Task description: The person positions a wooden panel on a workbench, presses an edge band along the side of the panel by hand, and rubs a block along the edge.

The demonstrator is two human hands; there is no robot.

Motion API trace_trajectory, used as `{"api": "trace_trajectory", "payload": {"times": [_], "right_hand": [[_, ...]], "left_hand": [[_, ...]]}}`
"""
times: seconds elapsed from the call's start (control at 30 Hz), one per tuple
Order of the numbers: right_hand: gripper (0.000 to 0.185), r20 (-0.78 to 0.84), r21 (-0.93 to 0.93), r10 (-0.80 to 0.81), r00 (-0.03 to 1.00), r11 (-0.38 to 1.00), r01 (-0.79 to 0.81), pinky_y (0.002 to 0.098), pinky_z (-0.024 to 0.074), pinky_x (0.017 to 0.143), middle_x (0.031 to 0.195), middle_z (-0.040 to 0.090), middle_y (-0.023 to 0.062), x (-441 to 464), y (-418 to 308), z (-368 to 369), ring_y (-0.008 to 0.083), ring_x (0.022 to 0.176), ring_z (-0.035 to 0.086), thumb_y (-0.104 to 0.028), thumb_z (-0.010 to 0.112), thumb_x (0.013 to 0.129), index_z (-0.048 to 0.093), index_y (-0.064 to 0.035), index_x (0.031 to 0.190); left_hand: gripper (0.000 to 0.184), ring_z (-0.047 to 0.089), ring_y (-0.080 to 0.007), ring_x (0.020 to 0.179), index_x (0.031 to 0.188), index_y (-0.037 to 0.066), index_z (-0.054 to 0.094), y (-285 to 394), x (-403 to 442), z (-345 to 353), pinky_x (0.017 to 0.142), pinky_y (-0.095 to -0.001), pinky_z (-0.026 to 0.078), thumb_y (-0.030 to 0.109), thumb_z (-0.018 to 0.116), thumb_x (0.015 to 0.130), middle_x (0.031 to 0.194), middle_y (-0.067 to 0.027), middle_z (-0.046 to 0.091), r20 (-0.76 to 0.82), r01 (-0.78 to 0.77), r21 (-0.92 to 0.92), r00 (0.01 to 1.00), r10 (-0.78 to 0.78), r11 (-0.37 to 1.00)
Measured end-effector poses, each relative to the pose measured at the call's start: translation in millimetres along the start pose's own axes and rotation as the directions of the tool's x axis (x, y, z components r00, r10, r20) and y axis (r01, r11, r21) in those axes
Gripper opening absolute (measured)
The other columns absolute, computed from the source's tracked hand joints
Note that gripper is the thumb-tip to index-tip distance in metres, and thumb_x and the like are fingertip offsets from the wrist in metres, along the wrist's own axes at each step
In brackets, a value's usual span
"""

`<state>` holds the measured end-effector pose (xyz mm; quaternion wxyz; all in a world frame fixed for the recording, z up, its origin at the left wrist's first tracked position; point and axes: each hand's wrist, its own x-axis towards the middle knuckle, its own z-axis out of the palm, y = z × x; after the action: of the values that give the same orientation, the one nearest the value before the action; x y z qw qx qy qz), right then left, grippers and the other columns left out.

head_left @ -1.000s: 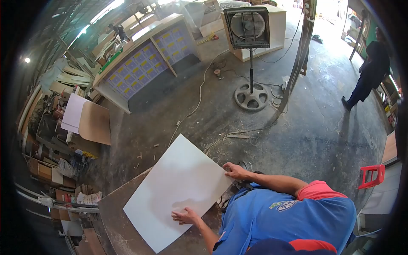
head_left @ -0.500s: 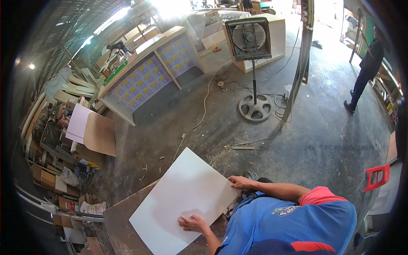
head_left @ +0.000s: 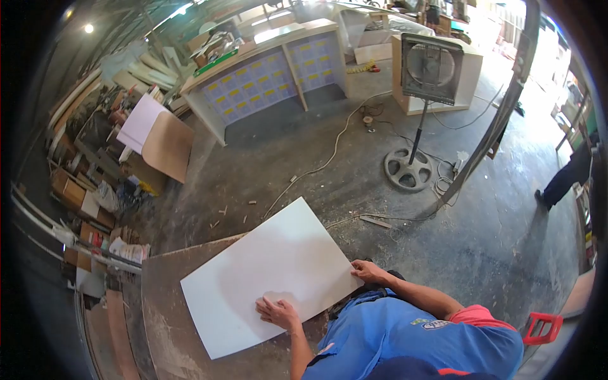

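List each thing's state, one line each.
White board: lying on the table, far corner past its edge
Left hand: resting on the board
Right hand: at the board's edge, grip unclear
Table: scuffed, partly covered
Fan: upright, running unclear
Lamp: lit

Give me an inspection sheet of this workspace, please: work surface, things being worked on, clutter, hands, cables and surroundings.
Surface: brown worktable, scuffed and marked.
Job's things: one white board, lying partly on the worktable.
Clutter: small wood scraps on the floor; boxes and sheet material piled along the picture's left side.
Hands: left hand spread on the board's face; right hand at its edge, grip unclear.
Cables: pale cable across the floor; looped cable beside the fan's base.
Surroundings: standing fan, red stool, low cabinet, and another person at the right, partly in view.
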<state>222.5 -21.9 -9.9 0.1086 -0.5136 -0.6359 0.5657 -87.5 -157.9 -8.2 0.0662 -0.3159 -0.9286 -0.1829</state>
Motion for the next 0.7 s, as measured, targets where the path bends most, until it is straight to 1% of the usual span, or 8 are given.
{"api": "trace_trajectory", "payload": {"times": [0.17,0.2,0.27,0.37,0.43,0.57,0.63,0.7], "right_hand": [[0.044,0.056,0.061,0.060,0.997,0.996,-0.063,0.0417,0.0494,0.094,0.119,0.068,0.0215,-13,-22,-13,0.0351,0.111,0.065,-0.028,0.061,0.095,0.059,-0.0020,0.130],[0.041,0.050,0.100,0.020,0.999,0.995,-0.025,0.0413,0.0495,0.093,0.118,0.069,0.0203,-16,-24,-14,0.0341,0.109,0.066,-0.027,0.060,0.095,0.061,-0.0018,0.127],[0.040,0.055,0.072,0.014,0.998,0.997,-0.018,0.0410,0.0496,0.093,0.118,0.069,0.0201,-15,-21,-13,0.0336,0.109,0.066,-0.027,0.060,0.095,0.062,-0.0016,0.126],[0.040,0.053,0.060,0.019,0.998,0.998,-0.022,0.0405,0.0496,0.093,0.118,0.068,0.0211,-18,-28,-14,0.0337,0.109,0.066,-0.027,0.059,0.095,0.063,-0.0013,0.125],[0.042,0.049,-0.018,0.015,0.999,1.000,-0.014,0.0404,0.0496,0.093,0.117,0.069,0.0211,-15,-20,-13,0.0345,0.109,0.066,-0.031,0.060,0.095,0.063,-0.0014,0.125],[0.046,0.022,-0.061,0.007,1.000,0.998,-0.006,0.0406,0.0497,0.093,0.118,0.069,0.0205,-7,-7,-11,0.0355,0.108,0.066,-0.035,0.060,0.095,0.063,-0.0004,0.125],[0.050,0.084,-0.059,0.098,0.992,0.994,-0.093,0.0397,0.0505,0.092,0.116,0.069,0.0202,-14,-23,-21,0.0336,0.106,0.067,-0.038,0.061,0.094,0.063,0.0006,0.125],[0.051,0.103,-0.052,0.081,0.991,0.996,-0.076,0.0389,0.0511,0.091,0.115,0.070,0.0202,-17,-27,-29,0.0325,0.105,0.067,-0.039,0.061,0.093,0.063,0.0009,0.125]], "left_hand": [[0.058,0.026,-0.0417,0.147,0.145,0.005,0.042,3,0,-4,0.118,-0.0602,0.019,0.019,0.052,0.090,0.158,-0.0223,0.031,0.002,0.016,0.006,1.000,-0.017,1.000],[0.058,0.025,-0.0418,0.147,0.146,0.006,0.042,6,0,-8,0.118,-0.0603,0.019,0.019,0.052,0.090,0.158,-0.0222,0.031,0.017,0.018,0.000,1.000,-0.018,1.000],[0.058,0.026,-0.0442,0.146,0.145,0.006,0.042,2,-2,-3,0.117,-0.0611,0.019,0.017,0.054,0.089,0.157,-0.0234,0.031,-0.005,-0.004,-0.014,1.000,0.004,1.000],[0.058,0.026,-0.0442,0.147,0.145,0.006,0.042,3,-3,-7,0.117,-0.0613,0.019,0.017,0.053,0.089,0.158,-0.0234,0.031,-0.019,-0.015,-0.021,1.000,0.015,1.000],[0.058,0.026,-0.0440,0.147,0.145,0.006,0.042,4,-4,-7,0.117,-0.0614,0.019,0.018,0.053,0.089,0.158,-0.0232,0.030,-0.016,-0.006,-0.023,1.000,0.005,1.000],[0.058,0.026,-0.0437,0.147,0.145,0.007,0.042,5,-3,-7,0.117,-0.0613,0.019,0.018,0.054,0.090,0.158,-0.0225,0.031,-0.009,-0.001,-0.018,1.000,0.000,1.000],[0.058,0.026,-0.0424,0.147,0.146,0.008,0.041,5,-3,-8,0.118,-0.0603,0.020,0.018,0.053,0.090,0.158,-0.0218,0.031,-0.015,0.004,-0.001,1.000,-0.004,1.000],[0.057,0.027,-0.0411,0.147,0.146,0.008,0.041,8,-3,-7,0.118,-0.0594,0.022,0.019,0.051,0.091,0.158,-0.0211,0.031,-0.022,0.016,0.008,1.000,-0.016,1.000]]}}
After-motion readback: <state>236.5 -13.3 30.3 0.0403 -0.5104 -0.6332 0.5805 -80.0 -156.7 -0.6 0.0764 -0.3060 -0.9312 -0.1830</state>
